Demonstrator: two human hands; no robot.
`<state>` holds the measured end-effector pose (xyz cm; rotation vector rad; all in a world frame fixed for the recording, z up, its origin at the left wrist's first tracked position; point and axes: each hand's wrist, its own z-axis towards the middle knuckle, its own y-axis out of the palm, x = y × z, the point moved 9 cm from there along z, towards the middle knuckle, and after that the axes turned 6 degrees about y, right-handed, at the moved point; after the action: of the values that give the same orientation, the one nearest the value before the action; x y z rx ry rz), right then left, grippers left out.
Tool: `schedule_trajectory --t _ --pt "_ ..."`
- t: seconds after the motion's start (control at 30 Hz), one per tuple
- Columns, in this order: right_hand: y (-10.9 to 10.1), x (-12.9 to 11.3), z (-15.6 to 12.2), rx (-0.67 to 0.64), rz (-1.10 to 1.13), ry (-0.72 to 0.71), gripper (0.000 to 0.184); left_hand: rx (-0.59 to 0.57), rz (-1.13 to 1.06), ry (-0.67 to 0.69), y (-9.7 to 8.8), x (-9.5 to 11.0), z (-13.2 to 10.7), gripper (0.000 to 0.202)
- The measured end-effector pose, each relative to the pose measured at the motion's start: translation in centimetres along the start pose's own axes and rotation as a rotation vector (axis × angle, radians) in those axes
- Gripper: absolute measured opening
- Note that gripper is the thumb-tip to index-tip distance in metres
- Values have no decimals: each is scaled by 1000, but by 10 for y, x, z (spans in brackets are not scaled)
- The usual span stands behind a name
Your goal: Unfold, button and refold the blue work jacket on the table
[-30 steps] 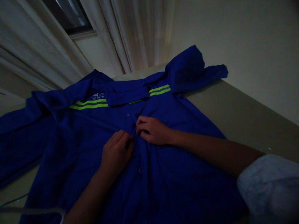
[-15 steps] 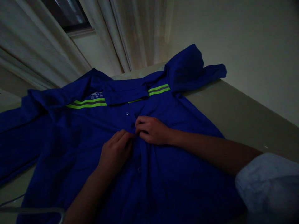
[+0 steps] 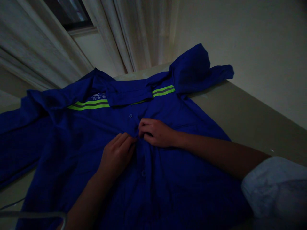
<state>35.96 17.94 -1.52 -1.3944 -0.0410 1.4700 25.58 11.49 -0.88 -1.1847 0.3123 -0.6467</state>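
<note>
Head view, dim light: blue work shirt [image 3: 96,159] spread front-up across a pale table [image 3: 251,121], collar end toward the far edge by the curtains [image 3: 134,35], hem end toward the camera; left hand [image 3: 116,155] resting on the shirt front just left of the button line, fingers curled in and pinched on the edge of the cloth at the placket; right hand [image 3: 155,131] just beside it on the other side of the line, fingers bent tight with thumb against forefinger, nipping the opposite edge of cloth; fingertips of the two hands all but touching at one spot on the placket, button there hidden under them, so fastened or not cannot be told; one button [image 3: 130,115] showing just above the hands toward the collar, another button [image 3: 143,173] showing below them toward the hem; yellow-green reflective stripes [image 3: 88,104] running across the chest on either side of the collar [image 3: 129,94]; right-hand sleeve of the shirt bunched and folded up at the far corner of the table, the other sleeve lying out flat to the left; pale rolled-up cuff [image 3: 275,185] on the right forearm at the lower right edge; thin grey cable [image 3: 31,214] lying at the lower left corner, part under the shirt hem; window [image 3: 69,14] dark behind the curtains
</note>
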Motion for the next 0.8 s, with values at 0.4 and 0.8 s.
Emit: schedule_trajectory --t 0.4,0.8 --pt "1 -4 -2 11 -36 -60 17 -146 -441 -245 6 -24 -4 15" --pt "6 1 -1 -21 -45 9 18 -150 -364 -414 16 -32 -5 13"
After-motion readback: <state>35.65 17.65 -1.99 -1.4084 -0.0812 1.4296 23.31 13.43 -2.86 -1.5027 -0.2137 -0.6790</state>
